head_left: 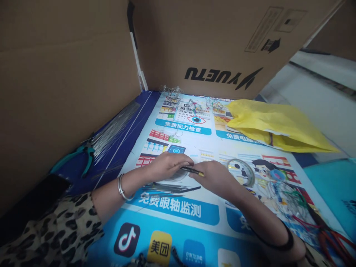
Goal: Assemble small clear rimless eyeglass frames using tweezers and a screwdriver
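Both hands meet over the middle of the printed poster mat. My left hand [169,167], with a silver bangle at the wrist, is closed around one end of a thin black rod with a gold end [191,170]. My right hand [213,176] is closed at its gold end, with fingertips partly hidden behind the hand. Whether the rod is a pen I cannot tell. Just below lie several thin black strips [172,189] on the mat. A roll of clear tape [251,174] lies to the right of my right hand.
Cardboard walls [69,66] stand at the left and back. Teal-handled pliers [90,159] and a bundle of thin straight wires [116,124] lie left. A yellow bag [278,120] is back right. Tangled wires [292,198] and red-handled pliers [328,241] lie lower right.
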Action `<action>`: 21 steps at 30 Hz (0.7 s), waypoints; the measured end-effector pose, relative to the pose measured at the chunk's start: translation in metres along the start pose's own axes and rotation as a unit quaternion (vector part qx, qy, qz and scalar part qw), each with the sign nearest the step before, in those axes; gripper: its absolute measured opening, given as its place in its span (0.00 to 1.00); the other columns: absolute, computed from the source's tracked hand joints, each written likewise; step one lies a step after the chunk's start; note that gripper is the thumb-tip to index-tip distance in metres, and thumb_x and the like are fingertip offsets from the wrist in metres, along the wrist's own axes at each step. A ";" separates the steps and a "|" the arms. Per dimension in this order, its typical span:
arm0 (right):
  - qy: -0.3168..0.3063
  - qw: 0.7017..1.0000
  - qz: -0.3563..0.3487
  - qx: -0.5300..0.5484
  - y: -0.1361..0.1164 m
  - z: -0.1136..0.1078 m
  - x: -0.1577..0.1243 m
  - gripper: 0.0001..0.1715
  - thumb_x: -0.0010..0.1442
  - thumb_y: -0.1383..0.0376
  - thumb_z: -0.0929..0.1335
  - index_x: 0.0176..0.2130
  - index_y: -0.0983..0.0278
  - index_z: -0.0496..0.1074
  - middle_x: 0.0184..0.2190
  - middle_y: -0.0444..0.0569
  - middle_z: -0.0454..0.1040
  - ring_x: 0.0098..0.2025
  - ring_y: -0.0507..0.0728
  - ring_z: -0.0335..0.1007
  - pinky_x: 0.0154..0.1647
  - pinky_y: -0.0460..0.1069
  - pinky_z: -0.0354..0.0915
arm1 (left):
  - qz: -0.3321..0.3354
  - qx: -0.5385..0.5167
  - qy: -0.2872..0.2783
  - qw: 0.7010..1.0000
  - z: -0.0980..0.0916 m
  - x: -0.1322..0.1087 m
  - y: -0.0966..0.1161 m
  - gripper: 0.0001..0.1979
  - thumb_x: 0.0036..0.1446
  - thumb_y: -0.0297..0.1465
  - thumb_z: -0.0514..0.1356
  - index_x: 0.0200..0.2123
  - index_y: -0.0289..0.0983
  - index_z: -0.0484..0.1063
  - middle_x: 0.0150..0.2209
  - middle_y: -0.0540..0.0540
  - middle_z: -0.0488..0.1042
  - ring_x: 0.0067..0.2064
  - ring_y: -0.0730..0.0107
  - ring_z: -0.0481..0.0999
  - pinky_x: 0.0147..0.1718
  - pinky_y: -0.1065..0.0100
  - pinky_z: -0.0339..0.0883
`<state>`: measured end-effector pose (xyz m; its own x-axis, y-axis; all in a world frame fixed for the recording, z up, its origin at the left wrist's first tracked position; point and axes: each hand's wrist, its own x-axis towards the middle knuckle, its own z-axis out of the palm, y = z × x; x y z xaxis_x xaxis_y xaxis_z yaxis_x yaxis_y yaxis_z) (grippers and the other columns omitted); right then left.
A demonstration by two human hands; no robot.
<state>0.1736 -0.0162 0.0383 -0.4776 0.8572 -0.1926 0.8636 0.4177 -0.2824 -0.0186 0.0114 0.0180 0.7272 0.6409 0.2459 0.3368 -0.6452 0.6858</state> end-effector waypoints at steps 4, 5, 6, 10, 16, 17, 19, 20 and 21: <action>0.012 1.000 0.012 -0.009 -0.003 0.001 -0.001 0.15 0.58 0.58 0.62 0.43 0.54 0.72 0.37 0.45 0.76 0.38 0.57 0.71 0.33 0.47 0.58 | -0.027 -0.047 -0.001 0.999 -0.001 0.001 -0.001 0.14 0.62 0.32 0.46 0.43 0.37 0.70 0.39 0.48 0.75 0.40 0.73 0.73 0.39 0.72 0.64; 0.016 1.000 0.017 -0.014 -0.005 0.001 -0.001 0.15 0.58 0.58 0.61 0.42 0.54 0.72 0.37 0.45 0.76 0.37 0.56 0.71 0.32 0.47 0.58 | -0.038 -0.061 -0.003 0.997 -0.001 0.002 0.000 0.14 0.62 0.32 0.46 0.42 0.37 0.70 0.39 0.48 0.76 0.40 0.73 0.73 0.39 0.72 0.64; 0.022 0.999 0.020 -0.019 -0.006 0.001 -0.001 0.15 0.58 0.58 0.61 0.42 0.55 0.72 0.37 0.46 0.76 0.37 0.56 0.71 0.32 0.47 0.58 | -0.049 -0.076 -0.004 0.996 -0.002 0.002 -0.001 0.14 0.61 0.33 0.47 0.41 0.37 0.71 0.38 0.48 0.76 0.40 0.73 0.73 0.39 0.72 0.64; 0.055 0.998 0.002 -0.021 -0.002 0.003 0.000 0.15 0.59 0.58 0.61 0.42 0.57 0.71 0.36 0.47 0.76 0.38 0.56 0.70 0.33 0.47 0.57 | -0.098 -0.141 0.042 0.984 -0.001 0.002 -0.003 0.15 0.61 0.35 0.48 0.40 0.36 0.71 0.38 0.46 0.76 0.40 0.71 0.73 0.41 0.70 0.65; 0.109 0.993 0.005 0.052 0.016 0.006 0.007 0.12 0.58 0.58 0.61 0.35 0.61 0.71 0.32 0.46 0.73 0.36 0.53 0.67 0.33 0.45 0.57 | -0.190 -0.236 0.167 0.938 0.000 0.001 -0.011 0.17 0.58 0.40 0.51 0.42 0.35 0.72 0.42 0.43 0.75 0.40 0.68 0.73 0.38 0.66 0.69; 0.118 0.991 0.021 0.061 0.018 0.006 0.008 0.13 0.58 0.58 0.61 0.34 0.61 0.71 0.32 0.46 0.73 0.35 0.52 0.67 0.32 0.45 0.56 | -0.206 -0.244 0.172 0.932 0.000 0.001 -0.012 0.18 0.57 0.41 0.51 0.43 0.36 0.72 0.43 0.43 0.74 0.39 0.67 0.73 0.37 0.66 0.70; 0.127 0.989 0.043 0.070 0.020 0.007 0.010 0.14 0.59 0.57 0.61 0.33 0.62 0.70 0.31 0.46 0.72 0.33 0.52 0.66 0.31 0.45 0.56 | -0.221 -0.260 0.170 0.925 -0.001 0.001 -0.012 0.19 0.56 0.41 0.52 0.45 0.37 0.71 0.47 0.42 0.72 0.41 0.65 0.73 0.37 0.64 0.71; 0.128 0.988 0.044 0.071 0.020 0.008 0.010 0.14 0.58 0.57 0.61 0.32 0.62 0.70 0.31 0.46 0.72 0.33 0.52 0.66 0.30 0.45 0.55 | -0.217 -0.264 0.167 0.925 -0.001 0.002 -0.011 0.19 0.56 0.41 0.53 0.46 0.38 0.71 0.49 0.43 0.71 0.43 0.65 0.72 0.39 0.63 0.71; 0.127 0.989 0.040 0.070 0.020 0.008 0.011 0.14 0.58 0.57 0.61 0.32 0.62 0.70 0.31 0.46 0.72 0.33 0.52 0.66 0.30 0.45 0.55 | -0.208 -0.263 0.163 0.928 -0.001 0.002 -0.011 0.18 0.56 0.41 0.53 0.46 0.38 0.71 0.51 0.43 0.69 0.45 0.64 0.72 0.41 0.63 0.70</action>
<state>0.1844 -0.0012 0.0230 -0.3375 0.9412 0.0180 0.8576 0.3153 -0.4064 -0.0215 0.0202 0.0116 0.3514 0.9360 0.0193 0.1472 -0.0756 0.9862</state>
